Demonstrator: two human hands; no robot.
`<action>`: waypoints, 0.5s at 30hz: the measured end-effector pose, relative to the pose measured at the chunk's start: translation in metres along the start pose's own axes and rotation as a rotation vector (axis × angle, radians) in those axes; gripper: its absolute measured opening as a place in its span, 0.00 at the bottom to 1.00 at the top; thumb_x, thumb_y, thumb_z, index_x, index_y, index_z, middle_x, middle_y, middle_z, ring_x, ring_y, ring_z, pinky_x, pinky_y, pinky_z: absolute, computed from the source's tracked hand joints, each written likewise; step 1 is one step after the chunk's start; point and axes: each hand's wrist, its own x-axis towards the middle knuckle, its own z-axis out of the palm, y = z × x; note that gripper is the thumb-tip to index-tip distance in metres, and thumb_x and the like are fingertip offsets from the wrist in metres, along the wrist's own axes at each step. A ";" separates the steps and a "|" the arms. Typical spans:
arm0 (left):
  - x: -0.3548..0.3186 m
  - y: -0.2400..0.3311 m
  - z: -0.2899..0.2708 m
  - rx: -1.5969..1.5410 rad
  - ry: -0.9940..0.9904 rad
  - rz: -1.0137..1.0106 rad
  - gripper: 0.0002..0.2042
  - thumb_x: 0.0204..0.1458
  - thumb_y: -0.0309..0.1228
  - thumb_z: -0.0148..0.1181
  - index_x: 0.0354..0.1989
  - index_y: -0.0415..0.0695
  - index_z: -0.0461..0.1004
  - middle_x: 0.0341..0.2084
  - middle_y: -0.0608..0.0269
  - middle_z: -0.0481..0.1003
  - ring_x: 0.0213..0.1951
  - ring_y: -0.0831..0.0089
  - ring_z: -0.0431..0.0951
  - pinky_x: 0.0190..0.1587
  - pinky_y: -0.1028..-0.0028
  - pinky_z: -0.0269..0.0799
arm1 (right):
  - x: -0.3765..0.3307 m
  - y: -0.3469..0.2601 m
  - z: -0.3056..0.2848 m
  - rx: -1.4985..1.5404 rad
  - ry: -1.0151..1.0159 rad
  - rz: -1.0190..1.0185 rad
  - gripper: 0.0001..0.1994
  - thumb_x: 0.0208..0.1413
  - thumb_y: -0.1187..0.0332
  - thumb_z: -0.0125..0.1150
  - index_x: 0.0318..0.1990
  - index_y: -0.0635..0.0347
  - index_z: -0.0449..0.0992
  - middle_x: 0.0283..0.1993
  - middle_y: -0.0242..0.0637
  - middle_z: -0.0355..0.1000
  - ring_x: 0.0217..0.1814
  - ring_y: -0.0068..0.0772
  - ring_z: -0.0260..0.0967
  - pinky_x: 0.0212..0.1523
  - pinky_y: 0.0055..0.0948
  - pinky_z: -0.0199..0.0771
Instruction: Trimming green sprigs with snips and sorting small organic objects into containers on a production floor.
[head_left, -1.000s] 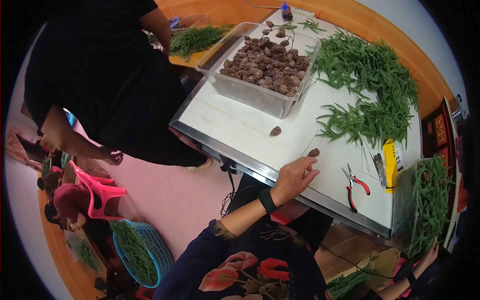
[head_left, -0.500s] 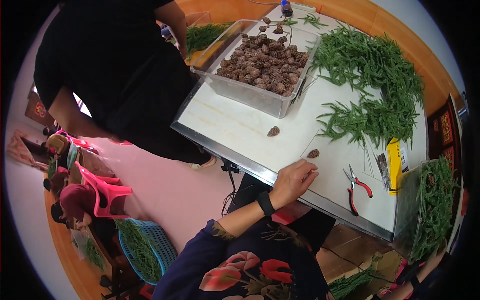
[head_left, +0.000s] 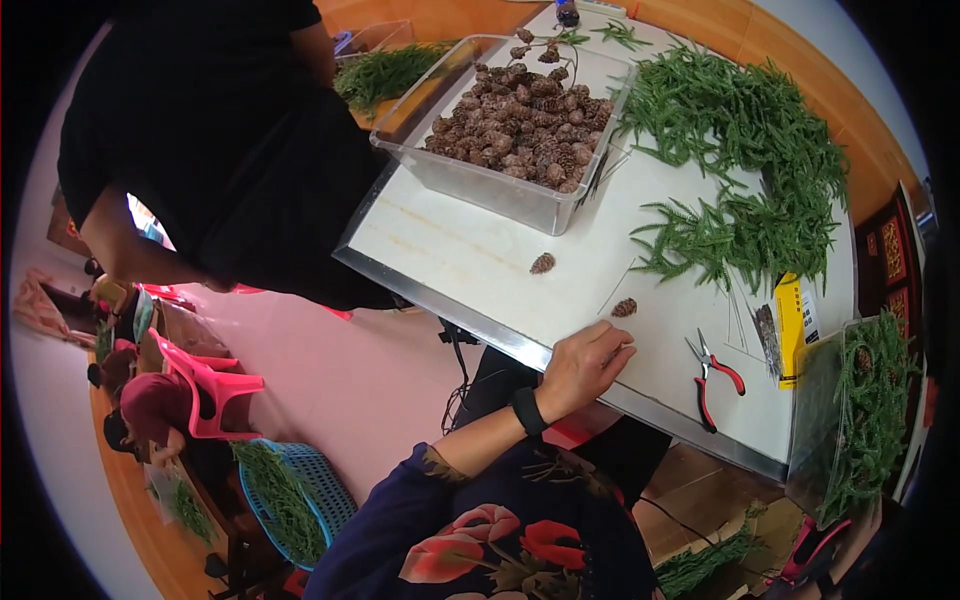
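My left hand point(head_left: 588, 372), with a dark watch point(head_left: 529, 410) on its wrist, rests palm down at the near edge of the white table point(head_left: 440, 245). Its fingers are loosely curled, and nothing shows in them. Just beyond the fingertips lies a pine cone point(head_left: 624, 307); a second pine cone point(head_left: 542, 263) lies farther left. To the hand's right are red-handled pliers point(head_left: 711, 380), jaws spread. Low at the right edge, a dim forearm and hand point(head_left: 858, 548), seemingly my right, show beside a green-filled clear bin point(head_left: 812, 415); its fingers cannot be made out.
A clear tub point(head_left: 480, 190) of pine cones stands at the back. Green sprigs point(head_left: 740, 130) cover the far right, near thin wires point(head_left: 738, 320) and a yellow packet point(head_left: 790, 330). A person in black point(head_left: 220, 150) stands left, past the table corner. A blue basket point(head_left: 315, 485) sits on the floor.
The person in black has shifted, and their shoe is no longer visible by the table. The dim arm at lower right has moved slightly. My left hand stays put.
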 end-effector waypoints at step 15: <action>-0.001 0.002 0.000 0.015 0.005 0.013 0.04 0.48 0.26 0.63 0.32 0.42 0.75 0.22 0.62 0.71 0.19 0.68 0.71 0.23 0.72 0.66 | -0.023 -0.026 0.065 -0.564 0.170 -0.283 0.26 0.67 0.59 0.43 0.66 0.66 0.56 0.67 0.51 0.57 0.69 0.44 0.54 0.64 0.31 0.55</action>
